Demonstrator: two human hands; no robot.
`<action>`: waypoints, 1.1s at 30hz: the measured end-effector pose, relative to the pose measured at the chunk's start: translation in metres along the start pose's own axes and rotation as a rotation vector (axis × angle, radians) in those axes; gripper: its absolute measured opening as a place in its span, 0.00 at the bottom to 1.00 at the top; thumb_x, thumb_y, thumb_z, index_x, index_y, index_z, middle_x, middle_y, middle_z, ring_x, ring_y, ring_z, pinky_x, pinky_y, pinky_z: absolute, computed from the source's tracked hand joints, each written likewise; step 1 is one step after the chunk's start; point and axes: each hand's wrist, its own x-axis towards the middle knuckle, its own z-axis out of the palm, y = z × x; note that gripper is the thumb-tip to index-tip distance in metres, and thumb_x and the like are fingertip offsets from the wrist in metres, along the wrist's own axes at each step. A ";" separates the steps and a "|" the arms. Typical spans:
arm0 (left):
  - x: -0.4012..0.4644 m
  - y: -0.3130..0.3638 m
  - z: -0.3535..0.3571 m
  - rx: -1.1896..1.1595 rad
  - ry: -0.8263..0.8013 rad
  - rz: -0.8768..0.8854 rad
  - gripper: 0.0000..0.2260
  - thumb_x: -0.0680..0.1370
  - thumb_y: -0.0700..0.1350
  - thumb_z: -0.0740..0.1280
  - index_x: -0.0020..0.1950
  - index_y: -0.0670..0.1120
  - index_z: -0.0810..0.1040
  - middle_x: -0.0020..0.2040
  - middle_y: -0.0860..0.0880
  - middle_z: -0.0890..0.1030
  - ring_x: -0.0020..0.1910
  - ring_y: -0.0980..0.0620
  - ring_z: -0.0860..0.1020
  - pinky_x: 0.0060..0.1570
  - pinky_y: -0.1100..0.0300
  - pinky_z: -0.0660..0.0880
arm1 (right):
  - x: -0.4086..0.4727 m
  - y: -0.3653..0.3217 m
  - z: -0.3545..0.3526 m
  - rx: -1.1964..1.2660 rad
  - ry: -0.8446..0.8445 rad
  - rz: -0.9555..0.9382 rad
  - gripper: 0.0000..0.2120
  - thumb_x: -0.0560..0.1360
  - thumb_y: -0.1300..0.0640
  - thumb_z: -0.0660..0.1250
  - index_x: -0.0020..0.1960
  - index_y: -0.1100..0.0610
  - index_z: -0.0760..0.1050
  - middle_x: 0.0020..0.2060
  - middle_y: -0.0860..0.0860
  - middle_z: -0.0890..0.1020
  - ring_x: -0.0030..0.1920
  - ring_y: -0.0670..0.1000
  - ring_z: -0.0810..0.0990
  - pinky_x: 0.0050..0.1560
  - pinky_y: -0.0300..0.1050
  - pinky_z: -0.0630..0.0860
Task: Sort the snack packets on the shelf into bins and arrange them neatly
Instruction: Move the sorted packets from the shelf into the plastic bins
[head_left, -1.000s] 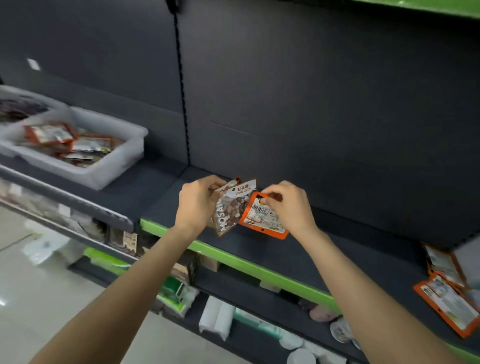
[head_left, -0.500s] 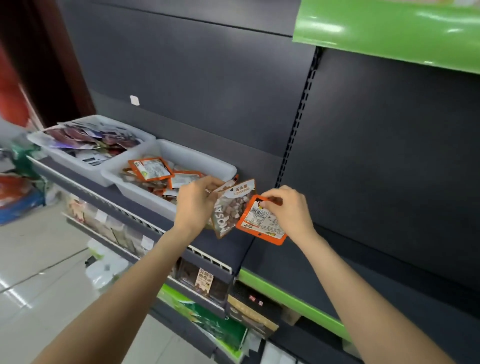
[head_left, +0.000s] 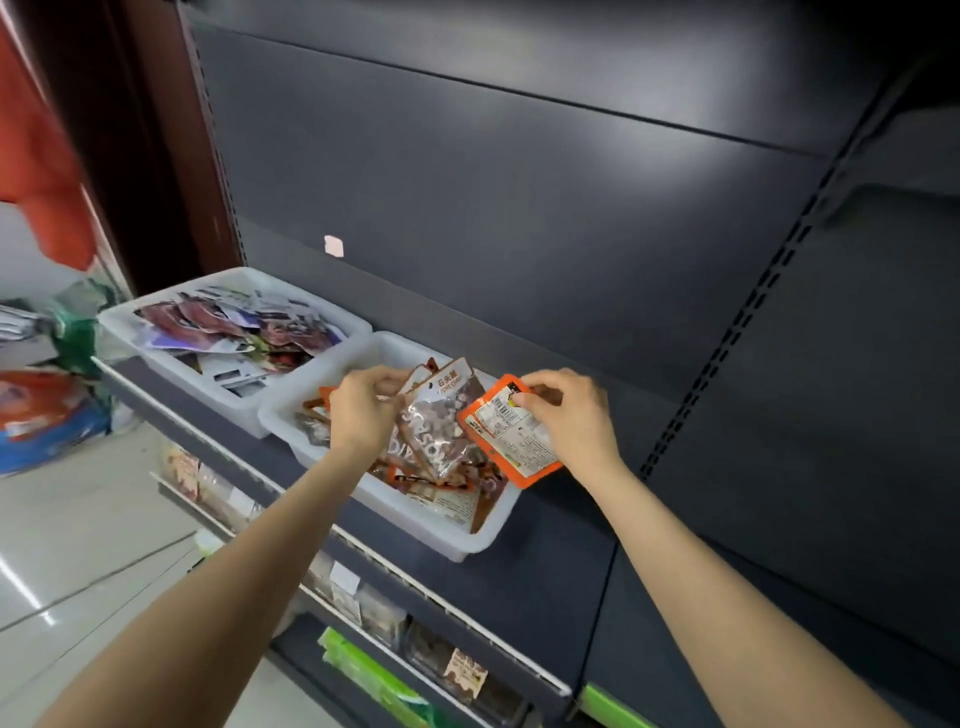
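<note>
My left hand (head_left: 363, 410) grips the top of a clear brown snack packet (head_left: 441, 426) with white lettering, held above the nearer white bin (head_left: 457, 543). My right hand (head_left: 569, 415) pinches the top corner of an orange packet (head_left: 511, 439) with a white label, over the bin's right end. That bin holds several brown and orange packets. A second white bin (head_left: 171, 364) to its left is full of purple and white packets.
Both bins sit on a dark grey shelf (head_left: 561, 540) with a dark back panel (head_left: 519, 208). Lower shelves (head_left: 415, 639) carry small packaged goods. A slotted upright (head_left: 748, 322) runs down at the right. Bags lie on the tiled floor (head_left: 78, 519) at left.
The view has swung left along the shelf. Both hands, still holding their packets, now hover over the nearer white bin instead of the bare shelf section.
</note>
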 end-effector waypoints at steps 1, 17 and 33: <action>0.009 -0.009 -0.002 0.018 -0.017 -0.002 0.09 0.75 0.35 0.70 0.54 0.42 0.82 0.46 0.48 0.82 0.42 0.54 0.78 0.41 0.67 0.71 | 0.005 -0.003 0.011 0.016 0.010 0.014 0.05 0.73 0.58 0.71 0.48 0.54 0.82 0.44 0.48 0.81 0.48 0.51 0.79 0.55 0.51 0.75; 0.125 -0.086 -0.020 0.328 -0.565 0.340 0.15 0.78 0.35 0.64 0.63 0.44 0.77 0.60 0.46 0.80 0.56 0.46 0.78 0.58 0.58 0.70 | 0.047 0.004 0.137 -0.181 0.215 0.468 0.18 0.79 0.59 0.62 0.69 0.52 0.67 0.59 0.55 0.74 0.58 0.55 0.76 0.53 0.49 0.76; 0.116 -0.095 -0.002 0.903 -0.721 0.787 0.27 0.76 0.63 0.62 0.74 0.62 0.61 0.79 0.46 0.47 0.77 0.44 0.45 0.73 0.43 0.45 | 0.017 0.023 0.148 -0.395 -0.251 0.437 0.26 0.78 0.57 0.64 0.74 0.46 0.61 0.71 0.52 0.67 0.70 0.54 0.66 0.68 0.56 0.68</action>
